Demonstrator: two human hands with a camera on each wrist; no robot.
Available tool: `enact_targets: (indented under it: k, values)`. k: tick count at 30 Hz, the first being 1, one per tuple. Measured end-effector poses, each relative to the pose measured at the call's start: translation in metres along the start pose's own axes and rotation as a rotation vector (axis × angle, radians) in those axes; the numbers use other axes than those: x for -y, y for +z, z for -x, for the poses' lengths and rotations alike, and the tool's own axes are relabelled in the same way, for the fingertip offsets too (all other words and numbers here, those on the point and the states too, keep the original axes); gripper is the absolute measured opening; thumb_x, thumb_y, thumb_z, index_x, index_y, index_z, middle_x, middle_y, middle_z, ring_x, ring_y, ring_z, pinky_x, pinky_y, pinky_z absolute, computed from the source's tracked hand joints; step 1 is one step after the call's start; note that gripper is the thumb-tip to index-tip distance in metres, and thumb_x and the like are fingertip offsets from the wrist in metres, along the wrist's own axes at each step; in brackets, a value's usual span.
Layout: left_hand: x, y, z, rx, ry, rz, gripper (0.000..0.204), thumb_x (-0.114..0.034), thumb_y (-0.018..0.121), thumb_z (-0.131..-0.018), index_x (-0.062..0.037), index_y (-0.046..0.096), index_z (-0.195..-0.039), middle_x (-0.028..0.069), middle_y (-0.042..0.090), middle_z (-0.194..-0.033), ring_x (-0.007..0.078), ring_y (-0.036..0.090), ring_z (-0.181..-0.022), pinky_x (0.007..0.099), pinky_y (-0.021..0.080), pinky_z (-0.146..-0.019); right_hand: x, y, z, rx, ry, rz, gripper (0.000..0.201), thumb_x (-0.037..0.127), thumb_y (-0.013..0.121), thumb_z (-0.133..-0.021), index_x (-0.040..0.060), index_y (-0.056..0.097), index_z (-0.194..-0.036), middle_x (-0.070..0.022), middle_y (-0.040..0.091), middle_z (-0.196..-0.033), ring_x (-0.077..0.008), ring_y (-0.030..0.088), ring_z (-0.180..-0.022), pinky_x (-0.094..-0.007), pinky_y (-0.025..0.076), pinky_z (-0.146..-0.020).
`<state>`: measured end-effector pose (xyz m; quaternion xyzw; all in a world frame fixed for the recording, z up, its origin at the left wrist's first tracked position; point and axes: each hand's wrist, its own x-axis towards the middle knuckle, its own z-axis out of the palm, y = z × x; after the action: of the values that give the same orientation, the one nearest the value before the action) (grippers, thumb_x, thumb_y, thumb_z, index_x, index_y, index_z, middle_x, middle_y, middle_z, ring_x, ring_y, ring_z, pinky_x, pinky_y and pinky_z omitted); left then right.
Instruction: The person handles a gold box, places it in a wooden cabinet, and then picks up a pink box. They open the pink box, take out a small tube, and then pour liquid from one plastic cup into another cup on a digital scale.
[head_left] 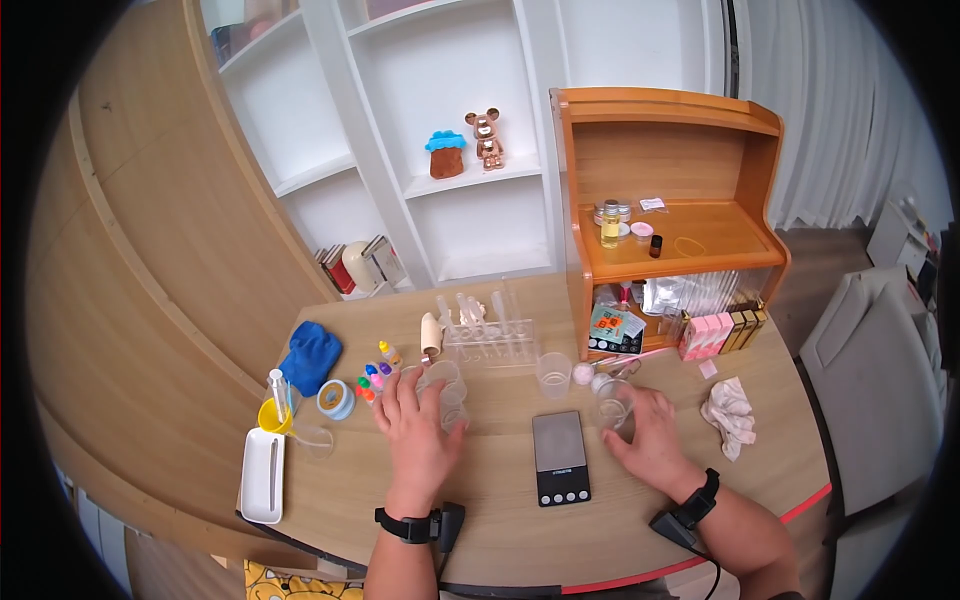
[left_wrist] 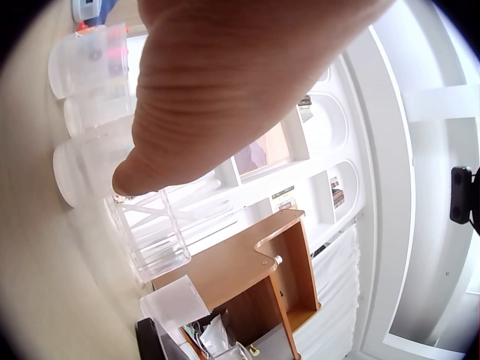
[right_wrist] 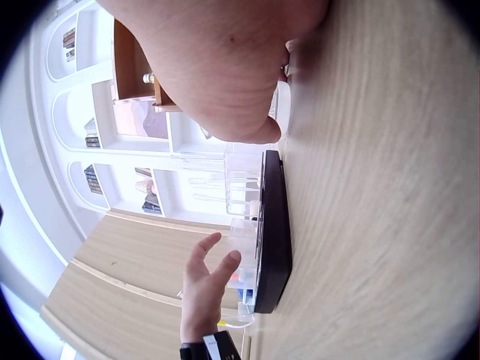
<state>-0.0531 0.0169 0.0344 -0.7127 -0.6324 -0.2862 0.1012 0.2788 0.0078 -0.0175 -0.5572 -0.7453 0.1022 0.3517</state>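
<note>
My right hand [head_left: 650, 440] curls round a clear plastic cup [head_left: 613, 402] on the table, right of a black digital scale [head_left: 560, 450]. The thumb lies along the cup's near side. Over a cluster of clear cups [head_left: 446, 378] at centre left, my left hand [head_left: 415, 435] has its fingers and thumb spread apart. In the left wrist view the thumb partly covers the nearest of these cups [left_wrist: 86, 169]. The right wrist view shows the left hand [right_wrist: 206, 285] with a wide gap between thumb and forefinger. Another clear cup [head_left: 553, 375] stands behind the scale.
A clear test tube rack [head_left: 495, 348] stands at the back, left of a wooden shelf unit [head_left: 670, 240]. Small coloured bottles [head_left: 372, 376], a tape roll [head_left: 336, 400], a blue cloth [head_left: 311, 357] and a white tray [head_left: 262, 478] lie left. Crumpled tissue [head_left: 730, 418] lies right.
</note>
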Motion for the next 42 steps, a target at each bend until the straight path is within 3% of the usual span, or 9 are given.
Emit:
enact_targets:
  k: [14, 17, 19, 20, 27, 29, 35, 38, 42]
  values:
    - [-0.014, 0.003, -0.001, 0.005, 0.015, -0.041, 0.075, 0.004, 0.077, -0.077, -0.0079, 0.056, -0.148, 0.0158, 0.051, -0.155, 0.0433, 0.038, -0.152, 0.0586, 0.024, -0.127, 0.001, -0.003, 0.000, 0.021, -0.004, -0.006, 0.068, 0.024, 0.081, -0.087, 0.0058, 0.054, -0.146, -0.0194, 0.063, -0.133, -0.0401, 0.053, -0.131, -0.0522, 0.039, -0.114]
    - [-0.029, 0.009, -0.001, -0.038, 0.110, 0.014, 0.066, 0.002, 0.072, -0.080, -0.0069, 0.060, -0.144, 0.0168, 0.053, -0.153, 0.0430, 0.041, -0.149, 0.0599, 0.028, -0.124, 0.002, -0.003, -0.001, 0.013, -0.017, 0.008, 0.069, 0.025, 0.081, -0.087, 0.0050, 0.053, -0.147, -0.0193, 0.064, -0.134, -0.0400, 0.053, -0.132, -0.0521, 0.038, -0.114]
    - [-0.042, 0.013, 0.000, 0.062, 0.233, 0.216, 0.063, 0.002, 0.069, -0.082, -0.0070, 0.060, -0.144, 0.0169, 0.053, -0.153, 0.0431, 0.043, -0.149, 0.0584, 0.033, -0.122, 0.000, -0.001, 0.000, 0.010, -0.007, 0.015, 0.069, 0.026, 0.082, -0.087, 0.0042, 0.054, -0.146, -0.0193, 0.064, -0.134, -0.0400, 0.053, -0.132, -0.0519, 0.038, -0.114]
    - [-0.049, 0.015, 0.000, 0.089, 0.270, 0.233, 0.061, 0.000, 0.071, -0.084, -0.0085, 0.061, -0.143, 0.0166, 0.053, -0.153, 0.0432, 0.042, -0.149, 0.0573, 0.037, -0.119, -0.001, 0.000, 0.000, 0.014, -0.005, 0.024, 0.069, 0.026, 0.082, -0.087, 0.0033, 0.054, -0.146, -0.0194, 0.064, -0.134, -0.0399, 0.053, -0.133, -0.0517, 0.038, -0.114]
    - [-0.078, 0.040, -0.016, 0.141, 0.284, 0.280, 0.058, -0.014, 0.080, -0.086, -0.0127, 0.065, -0.142, 0.0165, 0.054, -0.154, 0.0429, 0.043, -0.148, 0.0575, 0.033, -0.120, -0.001, 0.000, 0.001, -0.014, 0.004, 0.011, 0.065, 0.026, 0.082, -0.086, 0.0043, 0.056, -0.142, -0.0194, 0.064, -0.133, -0.0412, 0.055, -0.131, -0.0530, 0.041, -0.113]
    - [-0.079, 0.052, -0.019, 0.128, 0.283, 0.249, 0.049, -0.020, 0.084, -0.084, -0.0140, 0.071, -0.131, 0.0159, 0.059, -0.150, 0.0414, 0.045, -0.147, 0.0566, 0.032, -0.120, -0.001, 0.000, 0.001, 0.007, 0.003, -0.001, 0.067, 0.028, 0.082, -0.086, 0.0019, 0.056, -0.142, -0.0193, 0.064, -0.132, -0.0399, 0.054, -0.132, -0.0527, 0.038, -0.115]
    - [-0.068, 0.078, -0.020, 0.041, 0.255, 0.279, 0.029, -0.021, 0.087, -0.082, -0.0145, 0.073, -0.107, 0.0110, 0.073, -0.130, 0.0362, 0.059, -0.134, 0.0556, 0.033, -0.118, -0.002, 0.001, 0.002, -0.023, -0.012, -0.021, 0.066, 0.028, 0.081, -0.087, 0.0019, 0.056, -0.142, -0.0189, 0.064, -0.131, -0.0395, 0.054, -0.132, -0.0527, 0.037, -0.116]
    - [-0.067, 0.070, -0.019, -0.038, 0.267, 0.300, 0.027, -0.019, 0.087, -0.081, -0.0152, 0.073, -0.104, 0.0089, 0.075, -0.121, 0.0339, 0.062, -0.130, 0.0551, 0.033, -0.118, 0.000, 0.000, 0.001, -0.019, 0.005, -0.028, 0.065, 0.028, 0.081, -0.087, 0.0019, 0.056, -0.140, -0.0190, 0.064, -0.131, -0.0393, 0.054, -0.132, -0.0530, 0.037, -0.116]
    - [-0.066, 0.033, -0.014, 0.017, 0.232, 0.359, 0.035, -0.020, 0.087, -0.082, -0.0127, 0.071, -0.112, 0.0097, 0.073, -0.119, 0.0327, 0.063, -0.128, 0.0560, 0.030, -0.120, 0.000, 0.003, 0.001, -0.021, 0.005, -0.025, 0.064, 0.028, 0.082, -0.087, 0.0020, 0.057, -0.140, -0.0187, 0.064, -0.129, -0.0393, 0.055, -0.130, -0.0531, 0.037, -0.116]
